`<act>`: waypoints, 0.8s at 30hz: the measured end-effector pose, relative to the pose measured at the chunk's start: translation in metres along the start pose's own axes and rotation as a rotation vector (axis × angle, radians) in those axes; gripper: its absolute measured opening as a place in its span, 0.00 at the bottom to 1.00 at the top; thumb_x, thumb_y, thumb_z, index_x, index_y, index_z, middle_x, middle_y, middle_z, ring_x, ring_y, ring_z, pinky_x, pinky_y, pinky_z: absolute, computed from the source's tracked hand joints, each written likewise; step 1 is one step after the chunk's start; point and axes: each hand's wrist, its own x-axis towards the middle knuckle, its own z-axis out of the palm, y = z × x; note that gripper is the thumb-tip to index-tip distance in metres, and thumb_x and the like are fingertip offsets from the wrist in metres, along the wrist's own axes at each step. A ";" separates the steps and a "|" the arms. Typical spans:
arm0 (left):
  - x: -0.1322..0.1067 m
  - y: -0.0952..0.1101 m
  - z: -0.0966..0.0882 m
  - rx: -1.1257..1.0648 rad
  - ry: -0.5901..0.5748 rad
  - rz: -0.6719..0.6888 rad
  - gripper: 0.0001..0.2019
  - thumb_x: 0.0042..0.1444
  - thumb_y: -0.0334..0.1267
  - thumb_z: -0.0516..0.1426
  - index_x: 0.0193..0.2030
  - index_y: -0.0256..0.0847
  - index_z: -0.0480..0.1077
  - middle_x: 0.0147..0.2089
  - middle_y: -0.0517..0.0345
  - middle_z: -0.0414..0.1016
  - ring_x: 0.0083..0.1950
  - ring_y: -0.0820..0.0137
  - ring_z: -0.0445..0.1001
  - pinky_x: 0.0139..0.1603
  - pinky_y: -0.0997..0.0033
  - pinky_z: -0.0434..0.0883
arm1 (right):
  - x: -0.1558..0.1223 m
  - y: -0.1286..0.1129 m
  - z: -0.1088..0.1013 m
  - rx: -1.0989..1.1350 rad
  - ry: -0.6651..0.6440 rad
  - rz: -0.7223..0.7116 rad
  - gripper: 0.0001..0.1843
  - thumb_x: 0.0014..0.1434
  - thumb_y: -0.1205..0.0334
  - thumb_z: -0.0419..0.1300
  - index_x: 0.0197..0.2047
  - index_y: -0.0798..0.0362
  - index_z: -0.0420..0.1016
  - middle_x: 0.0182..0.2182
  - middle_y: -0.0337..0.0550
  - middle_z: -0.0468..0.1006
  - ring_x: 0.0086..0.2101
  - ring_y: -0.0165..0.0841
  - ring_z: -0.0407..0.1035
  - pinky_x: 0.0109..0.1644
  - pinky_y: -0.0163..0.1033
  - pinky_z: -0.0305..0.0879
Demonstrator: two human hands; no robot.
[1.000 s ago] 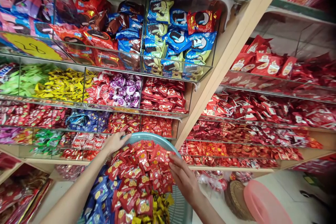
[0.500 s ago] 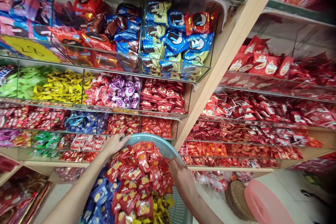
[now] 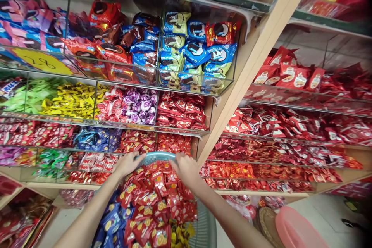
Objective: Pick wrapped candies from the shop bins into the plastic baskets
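Observation:
A teal plastic basket [image 3: 159, 156] sits low in the middle of the view, against the front of the candy shelves. My left hand [image 3: 128, 164] is closed on its far rim at the left, and my right hand [image 3: 186, 168] grips the same rim a short way to the right. Inside lie red candy packets with orange-slice prints [image 3: 143, 217], blue packets [image 3: 112, 219] at the left and yellow-and-black wrapped candies [image 3: 181, 234] at the lower right. My forearms cover parts of the basket's sides.
Glass-fronted bins rise ahead, holding cookie packs [image 3: 196, 50], yellow candies [image 3: 78, 100] and red packets [image 3: 181, 110]. A slanting wooden post [image 3: 255, 62] parts them from more red candy bins. A pink plastic basin [image 3: 296, 226] and a woven basket [image 3: 266, 223] stand lower right.
My right hand has moved from the basket's right side, over the candies, up and left to grip the far rim. The left hand stays on the rim. The view has shifted slightly.

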 end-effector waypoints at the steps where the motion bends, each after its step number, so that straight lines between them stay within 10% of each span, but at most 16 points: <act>1: 0.001 -0.001 0.001 -0.005 0.002 0.000 0.25 0.51 0.63 0.42 0.29 0.45 0.68 0.29 0.57 0.75 0.32 0.64 0.73 0.28 0.73 0.59 | 0.019 0.001 0.006 0.028 0.012 0.026 0.16 0.62 0.53 0.46 0.43 0.53 0.68 0.38 0.48 0.76 0.35 0.36 0.72 0.35 0.37 0.63; 11: 0.004 -0.007 0.005 0.016 0.028 0.017 0.25 0.52 0.62 0.42 0.28 0.44 0.67 0.28 0.57 0.75 0.32 0.65 0.74 0.27 0.74 0.58 | 0.138 -0.022 0.073 0.113 -0.002 0.025 0.22 0.57 0.64 0.52 0.55 0.56 0.62 0.50 0.55 0.70 0.51 0.39 0.62 0.55 0.42 0.53; 24: 0.002 -0.006 0.003 -0.021 0.031 0.034 0.22 0.54 0.59 0.43 0.29 0.45 0.67 0.29 0.57 0.75 0.32 0.64 0.74 0.28 0.72 0.59 | 0.131 0.005 0.075 0.672 0.146 0.248 0.20 0.63 0.61 0.40 0.43 0.57 0.72 0.39 0.53 0.75 0.41 0.36 0.70 0.46 0.39 0.63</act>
